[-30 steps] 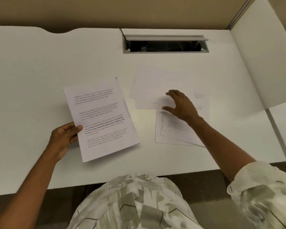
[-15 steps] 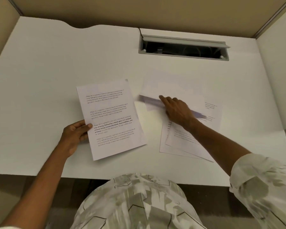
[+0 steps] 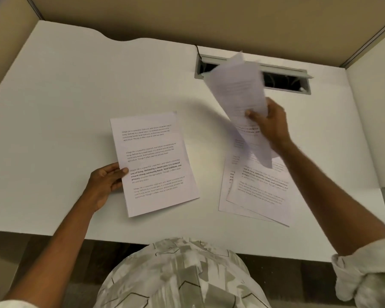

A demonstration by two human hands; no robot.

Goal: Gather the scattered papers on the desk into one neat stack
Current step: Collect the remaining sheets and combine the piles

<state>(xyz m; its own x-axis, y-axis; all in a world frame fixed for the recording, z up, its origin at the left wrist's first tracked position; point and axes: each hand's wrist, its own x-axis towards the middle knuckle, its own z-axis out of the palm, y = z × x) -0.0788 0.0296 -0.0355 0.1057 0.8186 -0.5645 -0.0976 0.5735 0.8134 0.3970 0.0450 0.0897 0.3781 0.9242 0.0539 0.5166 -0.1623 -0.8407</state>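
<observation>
Both hands are gripping paper. On the left, the left hand (image 3: pixel 108 182) pinches the edge of a printed stack (image 3: pixel 152 162), thumb on top of the page and fingers tucked beneath; the stack sits on the white table (image 3: pixel 76 103) or just above it, turned a little off square, with the top sheet showing four blocks of text, one partly in bold. Across from it, the right hand (image 3: pixel 270 124) is raised over the far right part of the table and clasps a lifted sheet (image 3: pixel 242 96) between thumb and fingers. That sheet is blurred, tilted up on its edge, and hides part of the cable slot (image 3: pixel 285 80) cut into the back of the table. Below the right forearm, two or more loose pages (image 3: pixel 257 192) lie flat on the table, overlapping at slightly different angles, well apart from the stack on the left. A rolled light sleeve (image 3: pixel 365 278) shows at the right elbow. Beige partition walls (image 3: pixel 187 16) close off the back and sides.
</observation>
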